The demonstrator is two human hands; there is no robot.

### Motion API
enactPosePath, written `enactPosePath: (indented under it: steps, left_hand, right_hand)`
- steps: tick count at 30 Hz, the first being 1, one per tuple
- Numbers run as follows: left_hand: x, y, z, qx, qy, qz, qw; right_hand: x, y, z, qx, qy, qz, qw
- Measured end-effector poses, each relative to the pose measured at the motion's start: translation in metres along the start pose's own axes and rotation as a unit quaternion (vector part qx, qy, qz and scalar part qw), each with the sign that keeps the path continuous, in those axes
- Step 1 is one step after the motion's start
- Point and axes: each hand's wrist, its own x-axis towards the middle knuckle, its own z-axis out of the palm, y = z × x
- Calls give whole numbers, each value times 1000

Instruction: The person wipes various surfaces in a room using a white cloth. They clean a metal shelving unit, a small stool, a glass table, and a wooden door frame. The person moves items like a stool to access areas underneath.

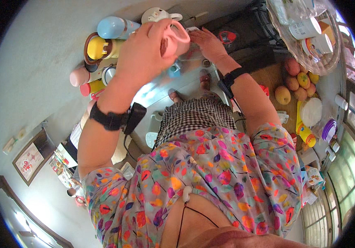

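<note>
My left hand (pixel 146 52) is raised at the upper middle, its fingers wrapped around a pink mug (pixel 177 43) whose rim and handle show on the right. Just right of the mug is my right hand (pixel 206 43), fingers stretched forward near a small pale item (pixel 193 29); whether it touches that item I cannot tell. Left of my left hand stand a light blue bottle (pixel 111 28), a yellow-lidded container (pixel 97 48) and a pink-capped bottle (pixel 79 76). A white lidded pot or cup (pixel 155 15) is beyond the mug.
A black bag (pixel 242 34) lies beyond my right hand. To the right are a clear scalloped tray (pixel 312 66) with white bottles, a pile of fruit (pixel 292 83) and a yellow bottle (pixel 306 135). A glass-like tabletop (pixel 186 82) reflects light below my hands.
</note>
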Motion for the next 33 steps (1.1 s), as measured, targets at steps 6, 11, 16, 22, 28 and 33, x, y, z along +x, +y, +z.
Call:
enactPosePath:
  steps: [6,11,16,22,28,33]
  left_hand:
    - [-53,13,-16,-13,-53,-26,998]
    - [-90,5,-15,0,-79,-61,995]
    - [-109,-6,-13,8,-85,-65,994]
    - [-108,-4,-11,4,-74,-71,995]
    - [-83,3,-9,-14,-60,-32,998]
    - [-43,8,0,-3,-14,13,1000]
  right_hand:
    - [23,2,0,13,15,-89,996]
    - [33,-21,9,42,5,-124,991]
    - [55,-51,15,55,26,-118,991]
    - [7,-54,-11,87,-182,-105,974]
    - [13,19,-12,64,-28,-85,994]
    - [84,54,-11,103,11,93,990]
